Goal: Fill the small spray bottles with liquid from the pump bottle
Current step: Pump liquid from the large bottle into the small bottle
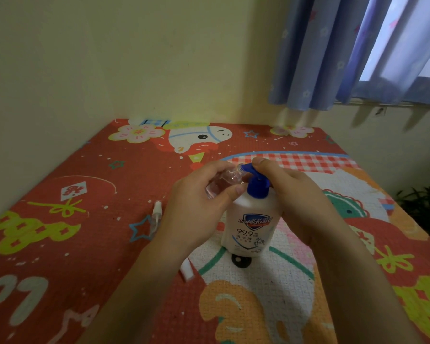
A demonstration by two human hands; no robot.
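Observation:
A white pump bottle (251,227) with a blue pump head (257,181) stands upright on the patterned mat (85,219). My left hand (196,202) grips a small clear spray bottle (224,181), tilted, its open neck touching the blue spout. My right hand (288,192) is over the pump, fingers curled onto the pump head from above and the right. A second small clear spray bottle (156,216) lies on the mat left of my left hand. A small white cap (185,268) lies by my left forearm.
The mat ends at a cream wall on the left and back. A blue curtain (333,58) hangs at the back right by a window. A dark plant (425,204) sits beyond the mat's right edge.

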